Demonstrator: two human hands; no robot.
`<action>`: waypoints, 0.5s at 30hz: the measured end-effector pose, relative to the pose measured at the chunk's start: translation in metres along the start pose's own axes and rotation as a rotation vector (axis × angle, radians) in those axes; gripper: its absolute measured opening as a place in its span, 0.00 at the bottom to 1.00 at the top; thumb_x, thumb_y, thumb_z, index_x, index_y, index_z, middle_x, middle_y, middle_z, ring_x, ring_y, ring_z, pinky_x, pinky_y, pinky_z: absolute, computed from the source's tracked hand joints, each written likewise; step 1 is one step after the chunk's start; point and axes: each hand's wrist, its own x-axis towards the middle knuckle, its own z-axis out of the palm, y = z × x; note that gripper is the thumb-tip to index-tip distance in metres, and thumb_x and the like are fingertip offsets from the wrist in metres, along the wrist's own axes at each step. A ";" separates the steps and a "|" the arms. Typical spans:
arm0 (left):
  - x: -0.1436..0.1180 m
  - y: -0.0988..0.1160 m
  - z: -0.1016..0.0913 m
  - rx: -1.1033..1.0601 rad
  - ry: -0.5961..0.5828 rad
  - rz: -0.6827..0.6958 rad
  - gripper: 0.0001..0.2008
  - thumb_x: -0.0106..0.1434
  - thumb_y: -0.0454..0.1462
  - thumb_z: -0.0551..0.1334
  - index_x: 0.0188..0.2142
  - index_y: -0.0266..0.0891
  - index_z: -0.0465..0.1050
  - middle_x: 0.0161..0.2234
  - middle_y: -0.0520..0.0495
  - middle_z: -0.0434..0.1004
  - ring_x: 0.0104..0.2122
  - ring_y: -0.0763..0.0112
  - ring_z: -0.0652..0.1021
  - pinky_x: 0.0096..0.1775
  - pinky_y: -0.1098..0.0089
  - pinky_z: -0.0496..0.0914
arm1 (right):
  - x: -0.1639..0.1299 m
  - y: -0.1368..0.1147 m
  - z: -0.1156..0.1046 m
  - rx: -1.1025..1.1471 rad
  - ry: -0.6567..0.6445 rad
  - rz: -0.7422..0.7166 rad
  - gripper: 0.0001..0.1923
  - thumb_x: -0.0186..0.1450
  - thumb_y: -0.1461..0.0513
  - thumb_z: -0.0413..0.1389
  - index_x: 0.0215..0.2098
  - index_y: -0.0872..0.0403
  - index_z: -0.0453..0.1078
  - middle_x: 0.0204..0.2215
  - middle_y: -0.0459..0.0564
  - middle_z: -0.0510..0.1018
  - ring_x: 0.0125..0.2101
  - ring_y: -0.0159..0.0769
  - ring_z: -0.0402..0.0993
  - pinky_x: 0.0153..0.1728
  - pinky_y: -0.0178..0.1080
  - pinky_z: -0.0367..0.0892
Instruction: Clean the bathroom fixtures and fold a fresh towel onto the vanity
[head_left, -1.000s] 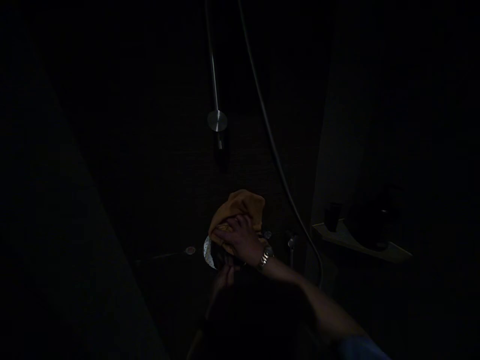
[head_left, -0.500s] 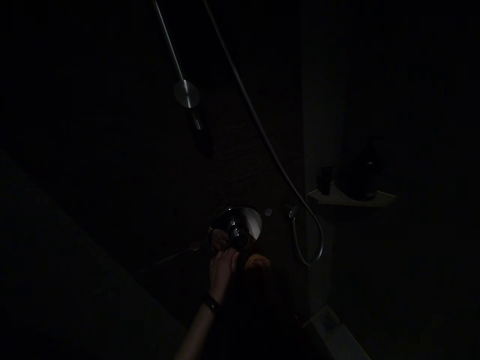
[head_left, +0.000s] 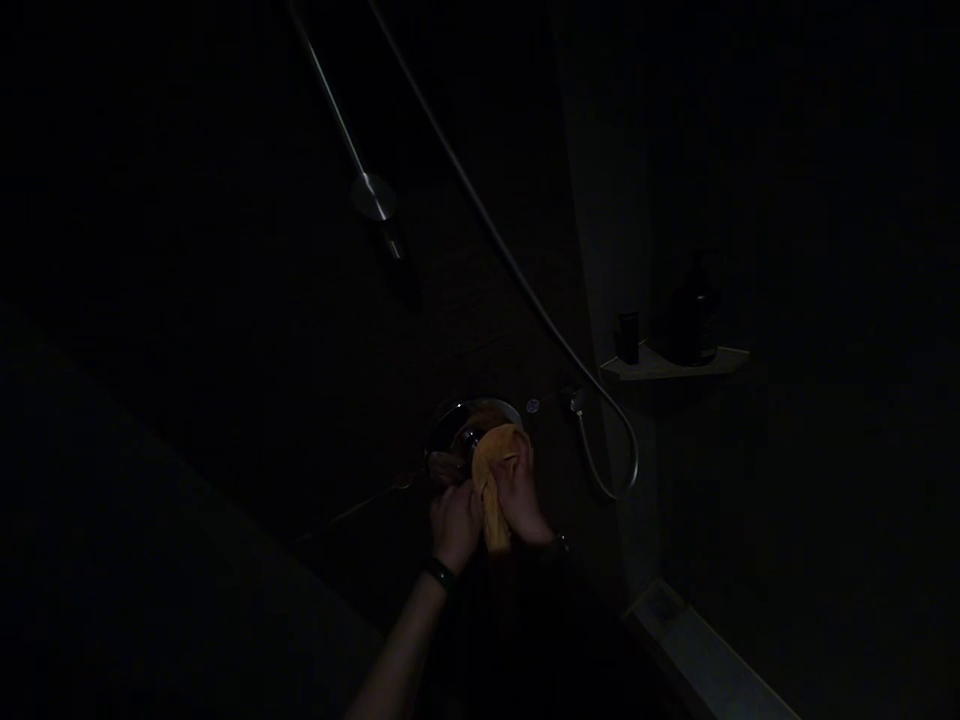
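A round chrome shower valve plate (head_left: 444, 425) is on the dark wall, with its knob (head_left: 470, 438) partly covered. My right hand (head_left: 523, 495) grips a yellow-orange cloth (head_left: 491, 450) and presses it against the knob and the right part of the plate. The cloth's loose end hangs down between my hands. My left hand (head_left: 456, 522), with a dark band on the wrist, is just below the plate, beside the cloth. Its fingers are curled; what they hold, if anything, is hidden. The scene is very dark.
A metal shower hose (head_left: 495, 235) runs down from above and loops up to a wall outlet (head_left: 577, 401). At upper left is a shower rail (head_left: 330, 95) ending in a round disc (head_left: 373, 197). A corner shelf (head_left: 660, 368) carries a pump bottle (head_left: 696, 315) and a small dark container (head_left: 628, 338).
My right hand has come up with the cloth from the shadow below onto the valve. My left hand has shifted slightly right. The view has moved a little.
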 end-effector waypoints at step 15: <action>-0.106 -0.137 -0.002 -0.473 0.030 -0.374 0.39 0.48 0.59 0.53 0.46 0.30 0.76 0.51 0.29 0.80 0.53 0.45 0.78 0.59 0.50 0.68 | -0.038 -0.044 0.092 0.028 -0.211 -0.100 0.31 0.56 0.73 0.53 0.56 0.50 0.72 0.59 0.58 0.70 0.61 0.51 0.66 0.64 0.59 0.62</action>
